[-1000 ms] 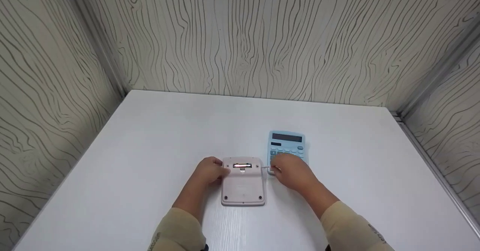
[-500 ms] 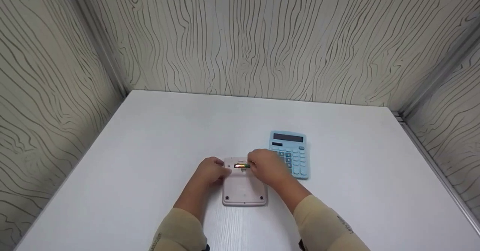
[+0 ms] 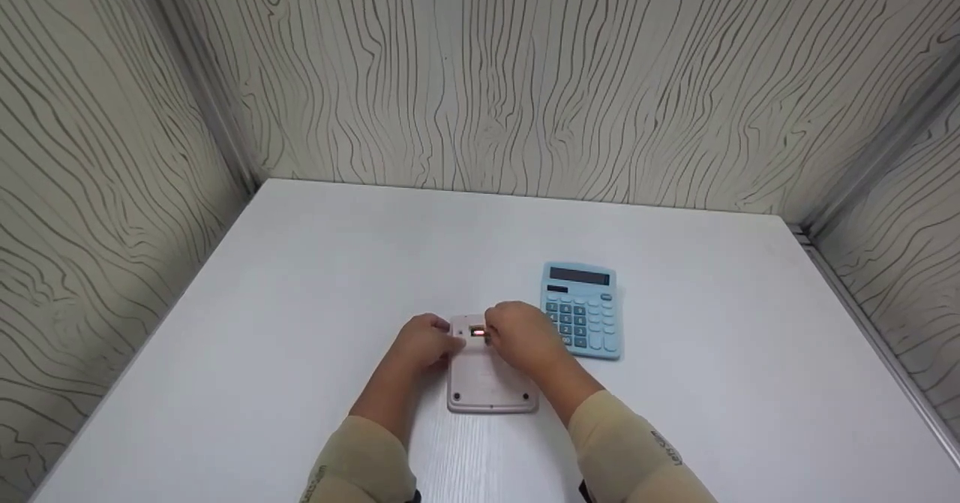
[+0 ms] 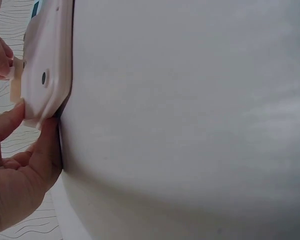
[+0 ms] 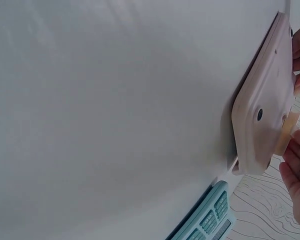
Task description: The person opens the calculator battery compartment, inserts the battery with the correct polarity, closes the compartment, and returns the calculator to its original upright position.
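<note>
A pale pink calculator (image 3: pixel 487 379) lies face down on the white table, the battery slot (image 3: pixel 478 332) in its back uncovered and a shiny battery partly visible inside. At its upper left edge, my left hand (image 3: pixel 422 343) grips the body, thumb on the back and a finger against the side, as the left wrist view shows. My right hand (image 3: pixel 525 338) is over the slot's right part, hiding some of it. Between its thumb and fingers it pinches a small flat cream-coloured battery cover (image 5: pixel 288 132), held on edge against the calculator's back.
Just right of the pink calculator, a light blue calculator (image 3: pixel 592 323) lies face up, partly behind my right hand. The white table (image 3: pixel 360 248) is bordered at the back and sides by wood-grain patterned panels (image 3: pixel 480 75).
My right hand has moved left with the cover, from over the blue calculator to the pink one's battery slot. The blue calculator's keys are uncovered now. My left hand has stayed put.
</note>
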Motion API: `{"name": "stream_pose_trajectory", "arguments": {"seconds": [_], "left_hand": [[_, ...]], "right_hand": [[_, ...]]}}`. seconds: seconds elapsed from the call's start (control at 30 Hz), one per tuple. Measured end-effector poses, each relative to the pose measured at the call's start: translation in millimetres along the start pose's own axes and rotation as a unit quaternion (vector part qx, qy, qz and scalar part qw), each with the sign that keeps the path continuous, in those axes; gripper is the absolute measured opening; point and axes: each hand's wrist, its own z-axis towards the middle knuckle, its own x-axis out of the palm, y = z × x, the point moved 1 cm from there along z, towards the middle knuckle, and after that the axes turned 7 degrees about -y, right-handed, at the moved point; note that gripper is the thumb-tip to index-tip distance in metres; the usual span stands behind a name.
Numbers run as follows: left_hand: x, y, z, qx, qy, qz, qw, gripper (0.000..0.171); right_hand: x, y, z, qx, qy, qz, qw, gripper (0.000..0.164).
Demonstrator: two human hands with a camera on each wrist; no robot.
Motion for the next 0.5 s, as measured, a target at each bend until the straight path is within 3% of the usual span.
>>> {"name": "stream_pose_trajectory", "arguments": {"seconds": [0.5], "left_hand": [[0.4,1.0,2.4,0.007,0.002,0.019,0.9998,0.041]], "right_hand": [[-2.2,0.4,-1.6,-0.034,-0.015,-0.038,0.999,0.009]]}}
